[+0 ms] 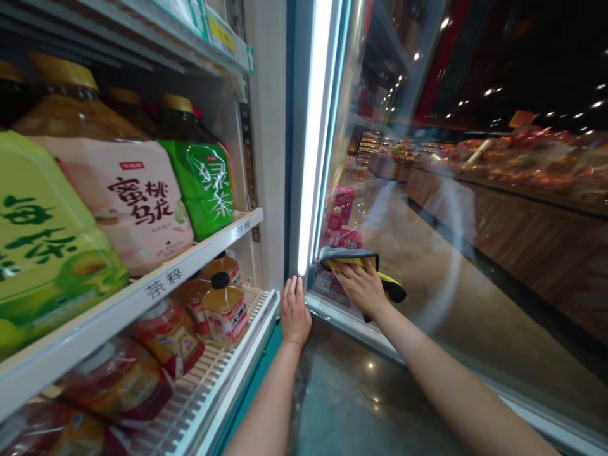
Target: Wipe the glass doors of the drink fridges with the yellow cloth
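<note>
In the head view, you are spreading your right hand (363, 288), fingers straightened, over a yellow-and-grey cloth (351, 255), pressing it to the lower corner of a glass door (403, 240) nearest the cooler. Your left hand (295, 316) is resting open, fingers close together and pointing up, at the foot of a dark jamb (294, 126), just below the end of a light strip (316, 126).

Your right hand and the cloth are partly covering pink boxes (344, 202) showing in the glass, where a wood-panelled bench (522, 234) is stretching away beneath blurred goods (546, 152). To your left, an upper shelf (95, 329) is bearing large bottles (137, 190), three in front and others behind, too hidden for counting. A wire shelf (259, 310) below is carrying three red-toned bottles (168, 335) and at least two amber bottles (225, 313) with black caps. One cloth, one door and one light strip are showing.
</note>
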{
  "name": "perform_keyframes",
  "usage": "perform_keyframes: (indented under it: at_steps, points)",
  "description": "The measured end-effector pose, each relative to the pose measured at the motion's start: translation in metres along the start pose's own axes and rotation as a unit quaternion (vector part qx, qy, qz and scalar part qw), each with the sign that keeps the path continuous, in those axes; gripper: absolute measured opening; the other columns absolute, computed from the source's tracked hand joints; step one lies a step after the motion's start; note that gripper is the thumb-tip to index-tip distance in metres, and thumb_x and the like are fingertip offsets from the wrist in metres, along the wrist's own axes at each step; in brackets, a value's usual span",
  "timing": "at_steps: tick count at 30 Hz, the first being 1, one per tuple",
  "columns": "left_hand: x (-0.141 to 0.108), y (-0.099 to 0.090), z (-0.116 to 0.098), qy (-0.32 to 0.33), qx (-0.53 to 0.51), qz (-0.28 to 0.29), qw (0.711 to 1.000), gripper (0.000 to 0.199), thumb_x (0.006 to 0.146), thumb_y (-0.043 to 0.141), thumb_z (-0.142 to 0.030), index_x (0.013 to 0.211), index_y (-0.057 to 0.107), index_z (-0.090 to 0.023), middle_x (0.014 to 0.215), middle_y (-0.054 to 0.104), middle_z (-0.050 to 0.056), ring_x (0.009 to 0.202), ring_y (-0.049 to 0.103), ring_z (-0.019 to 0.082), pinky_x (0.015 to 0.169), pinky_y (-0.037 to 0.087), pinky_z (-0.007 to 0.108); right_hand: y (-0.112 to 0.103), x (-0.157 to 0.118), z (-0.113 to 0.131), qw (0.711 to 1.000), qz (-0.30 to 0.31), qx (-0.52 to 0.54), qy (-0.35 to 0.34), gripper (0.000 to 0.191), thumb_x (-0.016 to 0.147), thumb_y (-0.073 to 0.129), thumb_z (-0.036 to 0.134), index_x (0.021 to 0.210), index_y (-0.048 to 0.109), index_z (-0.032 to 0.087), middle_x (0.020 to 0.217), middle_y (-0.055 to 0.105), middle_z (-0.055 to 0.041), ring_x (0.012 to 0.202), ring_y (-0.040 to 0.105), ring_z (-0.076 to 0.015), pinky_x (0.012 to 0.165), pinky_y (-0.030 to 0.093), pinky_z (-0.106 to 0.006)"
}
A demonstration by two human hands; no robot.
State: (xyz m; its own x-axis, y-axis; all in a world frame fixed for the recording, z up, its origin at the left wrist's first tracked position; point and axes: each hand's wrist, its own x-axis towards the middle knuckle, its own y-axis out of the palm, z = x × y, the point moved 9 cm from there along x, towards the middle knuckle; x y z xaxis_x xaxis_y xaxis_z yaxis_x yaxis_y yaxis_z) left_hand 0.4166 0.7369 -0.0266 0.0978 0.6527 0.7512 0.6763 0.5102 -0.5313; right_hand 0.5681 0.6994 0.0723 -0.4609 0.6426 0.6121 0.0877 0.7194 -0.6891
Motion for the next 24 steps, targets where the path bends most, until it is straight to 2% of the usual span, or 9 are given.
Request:
perform_keyframes:
  at_steps: [2,5,8,10,12,14,19,21,24]
  points:
    - [0.000,-0.001,0.002,-0.005,0.004,0.002,1.000,0.078,0.083,0.039,-0.001,0.158,0.023,-0.015,0.157,0.041,0.017,0.151,0.028,0.030,0.122,0.030,0.055,0.002,0.024,0.001,0.999,-0.005,-0.003,0.052,0.039,0.096,0.055,0.021,0.134,0.061,0.028,0.146,0.057,-0.0068,0.131,0.050,-0.0269,0.124,0.009,-0.059]
    - [0.000,-0.003,0.004,-0.012,0.013,0.002,1.000,0.076,0.083,0.039,-0.001,0.157,0.025,-0.014,0.155,0.042,0.018,0.150,0.029,0.030,0.121,0.032,0.056,0.031,0.039,0.028,0.999,0.009,0.009,0.049,0.036,0.095,0.056,0.020,0.130,0.064,0.026,0.146,0.057,-0.0081,0.128,0.052,-0.0276,0.123,0.011,-0.061]
    - [0.004,-0.004,0.001,-0.009,0.015,0.001,1.000,0.079,0.083,0.041,-0.001,0.158,0.023,-0.015,0.156,0.042,0.017,0.150,0.029,0.031,0.121,0.032,0.056,0.064,0.016,0.058,0.999,0.036,0.020,-0.018,0.028,0.094,0.060,0.019,0.119,0.069,0.024,0.137,0.065,-0.0057,0.119,0.058,-0.0232,0.125,0.016,-0.055]
    - [0.006,-0.003,-0.005,-0.002,0.015,-0.001,1.000,0.080,0.082,0.041,-0.001,0.159,0.020,-0.015,0.156,0.041,0.017,0.151,0.029,0.030,0.121,0.033,0.055,0.070,-0.013,0.064,0.996,0.053,0.029,-0.072,0.022,0.093,0.063,0.020,0.113,0.071,0.024,0.128,0.070,-0.0039,0.113,0.061,-0.0199,0.125,0.020,-0.050]
    - [0.009,-0.001,-0.012,0.013,0.015,-0.003,1.000,0.082,0.082,0.040,-0.001,0.160,0.016,-0.016,0.157,0.040,0.017,0.151,0.029,0.030,0.121,0.032,0.054,0.057,-0.038,0.054,0.991,0.057,0.034,-0.114,0.020,0.093,0.063,0.019,0.109,0.073,0.025,0.121,0.073,-0.0023,0.109,0.062,-0.0175,0.124,0.022,-0.046]
    - [0.012,0.001,-0.021,0.037,0.015,-0.001,0.999,0.083,0.083,0.039,-0.001,0.160,0.013,-0.017,0.158,0.039,0.016,0.151,0.029,0.029,0.122,0.030,0.054,0.026,-0.050,0.029,0.993,0.036,0.020,-0.109,0.023,0.093,0.062,0.017,0.111,0.073,0.026,0.121,0.073,-0.0014,0.109,0.062,-0.0167,0.124,0.021,-0.044]
    - [0.025,0.003,-0.043,0.089,0.007,0.003,0.996,0.081,0.086,0.037,-0.002,0.161,0.012,-0.021,0.159,0.040,0.012,0.150,0.031,0.026,0.125,0.025,0.051,-0.062,-0.030,-0.048,0.990,-0.071,-0.071,0.099,0.037,0.095,0.059,0.023,0.130,0.065,0.032,0.138,0.064,-0.0060,0.120,0.056,-0.0247,0.124,0.007,-0.053]
    - [0.030,0.002,-0.049,0.092,-0.001,-0.007,0.996,0.079,0.088,0.037,-0.003,0.161,0.012,-0.021,0.159,0.039,0.012,0.150,0.031,0.026,0.125,0.025,0.051,-0.066,-0.030,-0.047,0.981,-0.091,-0.091,0.142,0.040,0.095,0.059,0.026,0.134,0.063,0.033,0.138,0.063,-0.0075,0.121,0.054,-0.0275,0.123,0.005,-0.056]
    - [0.036,0.002,-0.059,0.081,-0.020,-0.018,0.996,0.077,0.090,0.038,-0.006,0.161,0.012,-0.022,0.162,0.035,0.011,0.151,0.028,0.027,0.125,0.025,0.051,-0.035,-0.052,-0.019,0.987,-0.081,-0.088,0.109,0.033,0.094,0.058,0.024,0.124,0.069,0.035,0.130,0.069,-0.0037,0.112,0.057,-0.0255,0.124,0.005,-0.053]
